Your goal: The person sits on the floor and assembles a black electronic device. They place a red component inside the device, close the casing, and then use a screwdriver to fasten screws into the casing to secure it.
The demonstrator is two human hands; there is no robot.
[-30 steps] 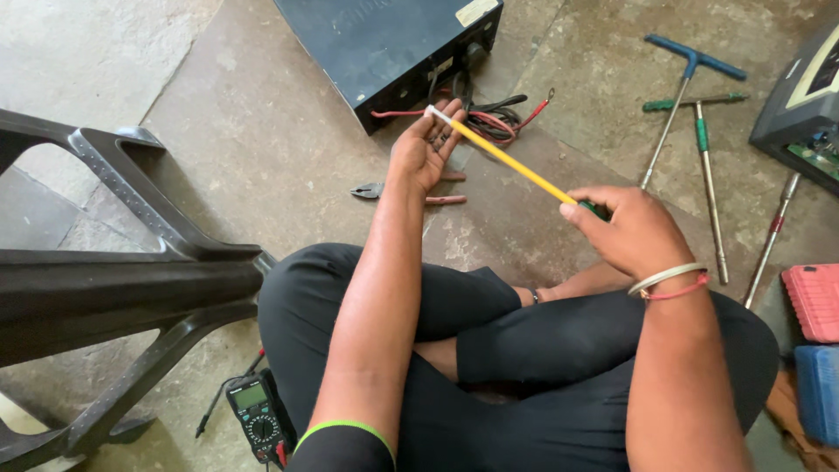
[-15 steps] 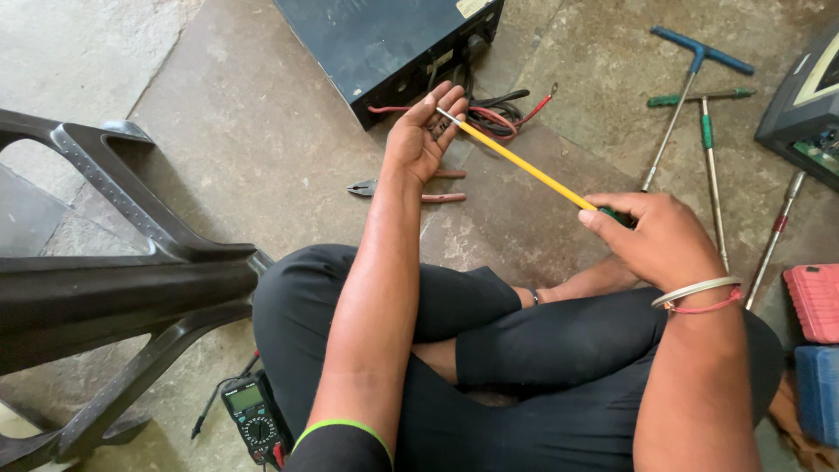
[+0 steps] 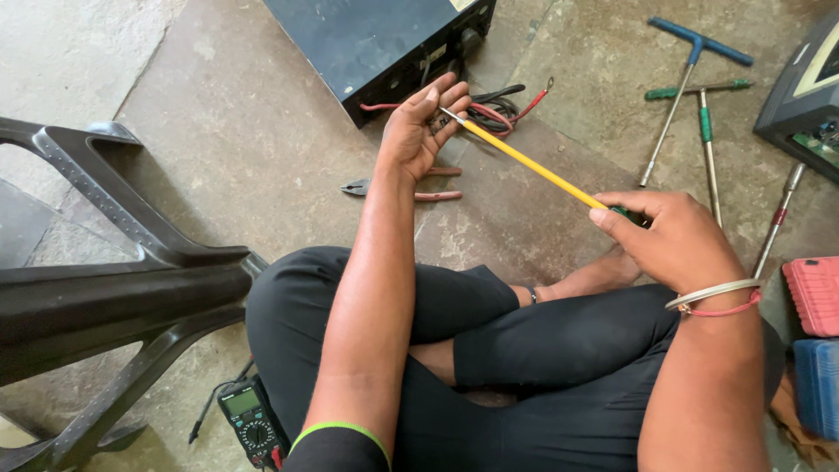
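My right hand point(image 3: 677, 238) grips the green handle of a long screwdriver with a yellow shaft point(image 3: 524, 160), which slants up and left. Its metal tip rests against the fingers of my left hand point(image 3: 424, 127), whose fingers are spread and raised just in front of a dark metal box point(image 3: 371, 44). Red and black wires point(image 3: 498, 103) trail out of that box beside my left hand. Red-handled pliers point(image 3: 404, 185) lie on the floor below my left wrist. I sit cross-legged in black trousers.
A dark plastic chair point(image 3: 105, 280) lies tipped at the left. A multimeter point(image 3: 249, 424) sits by my left knee. Blue and green T-handle wrenches point(image 3: 690, 79), a screwdriver point(image 3: 776, 218), another device point(image 3: 808, 87), and red point(image 3: 813, 293) and blue point(image 3: 817, 385) cases lie right.
My right hand has drifted right and slightly down with the screwdriver. My left hand has edged up toward the box, and the tip still meets its fingers.
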